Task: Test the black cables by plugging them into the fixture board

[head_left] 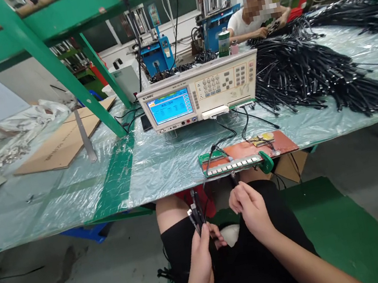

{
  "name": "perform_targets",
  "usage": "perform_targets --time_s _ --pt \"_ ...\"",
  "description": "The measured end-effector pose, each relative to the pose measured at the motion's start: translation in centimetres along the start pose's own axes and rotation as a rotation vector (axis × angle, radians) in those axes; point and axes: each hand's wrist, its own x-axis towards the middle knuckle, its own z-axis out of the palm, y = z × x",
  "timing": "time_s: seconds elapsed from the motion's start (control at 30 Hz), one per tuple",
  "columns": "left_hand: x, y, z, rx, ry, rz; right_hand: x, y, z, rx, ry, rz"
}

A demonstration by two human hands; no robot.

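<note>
A film-covered green surface carries a large heap of black cables at right and a beige tester with a blue screen. In front lies an orange-red fixture board with a white-socketed strip. Below the edge, the left hand is partly closed, thumb pressed on several black cables with metal-tipped plugs. The right hand is curled, fingertips apparently pinching a single dark connector just beside the strip. The step appears to be presenting that connector to the strip; this calls for straight alignment and a light grip.
</note>
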Motion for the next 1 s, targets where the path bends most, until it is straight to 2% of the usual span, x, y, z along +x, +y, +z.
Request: perform_targets --time_s 0.13,0.33,0.57,1.0 --pt "0.4 -0.2 -0.7 -0.034 0.021 0.018 0.9 1.5 -0.3 -0.187 -0.014 0.059" --pt "0.5 -0.6 -1.3 -0.089 0.019 -0.037 2.1 3.9 -0.4 -0.270 -0.023 0.150" --pt "0.1 -1.0 -1.0 -0.164 0.000 -0.071 2.3 3.5 0.6 -0.329 -0.077 0.099" --pt "0.4 -1.4 -1.3 -0.102 0.032 -0.118 2.3 4.8 1.5 -0.267 -0.088 0.150"
